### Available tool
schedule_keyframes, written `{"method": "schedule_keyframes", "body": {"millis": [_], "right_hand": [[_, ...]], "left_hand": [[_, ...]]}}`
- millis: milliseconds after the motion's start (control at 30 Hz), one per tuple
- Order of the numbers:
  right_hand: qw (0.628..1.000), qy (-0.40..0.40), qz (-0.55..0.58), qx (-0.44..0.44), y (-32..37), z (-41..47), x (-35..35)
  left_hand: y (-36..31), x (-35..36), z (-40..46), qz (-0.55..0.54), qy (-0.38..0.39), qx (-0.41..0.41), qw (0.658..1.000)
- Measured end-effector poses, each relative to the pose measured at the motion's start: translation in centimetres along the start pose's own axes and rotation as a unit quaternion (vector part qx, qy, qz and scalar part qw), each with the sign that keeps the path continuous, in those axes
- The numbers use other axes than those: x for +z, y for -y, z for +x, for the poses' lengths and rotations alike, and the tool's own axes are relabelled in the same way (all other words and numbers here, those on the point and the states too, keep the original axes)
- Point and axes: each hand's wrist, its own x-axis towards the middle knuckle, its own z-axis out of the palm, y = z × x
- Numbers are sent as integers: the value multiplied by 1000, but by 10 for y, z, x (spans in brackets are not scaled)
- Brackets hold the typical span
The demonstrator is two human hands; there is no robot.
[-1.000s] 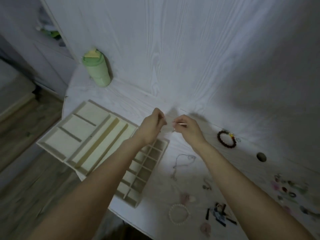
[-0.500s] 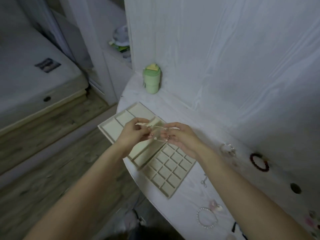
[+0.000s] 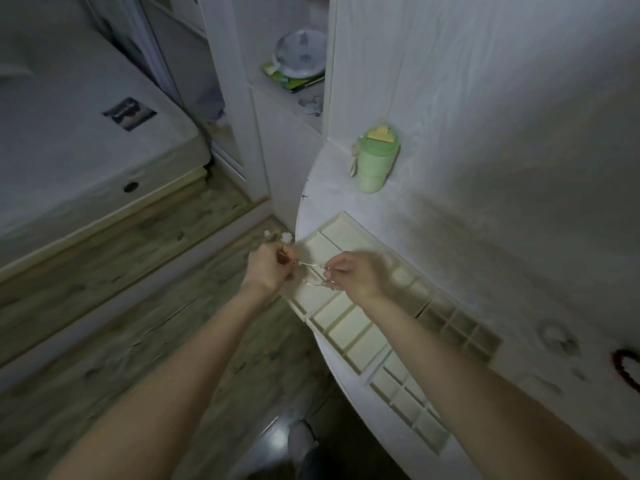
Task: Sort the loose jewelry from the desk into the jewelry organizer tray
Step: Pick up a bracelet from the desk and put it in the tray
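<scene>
Both hands pinch a thin chain, the left hand at 9 o'clock of it and the right hand at 3, stretched just above the tray. Placing step, it seems; next it needs lowering into a long compartment.

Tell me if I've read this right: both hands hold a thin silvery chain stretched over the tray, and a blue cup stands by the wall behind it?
Nearly. The cup is pale green with a yellow piece on its lid, not blue, as the head view shows. The rest holds: the left hand and right hand pinch the thin silvery chain over the tray.
</scene>
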Motion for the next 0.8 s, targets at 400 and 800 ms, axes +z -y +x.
{"method": "schedule_keyframes", "body": {"millis": [400, 800], "right_hand": [[981, 28, -193, -23, -24, 40, 37], [898, 120, -420, -46, -26, 30, 48]], "left_hand": [[30, -4, 35, 202, 137, 35, 969], [54, -8, 14, 539, 217, 198, 789]]}}
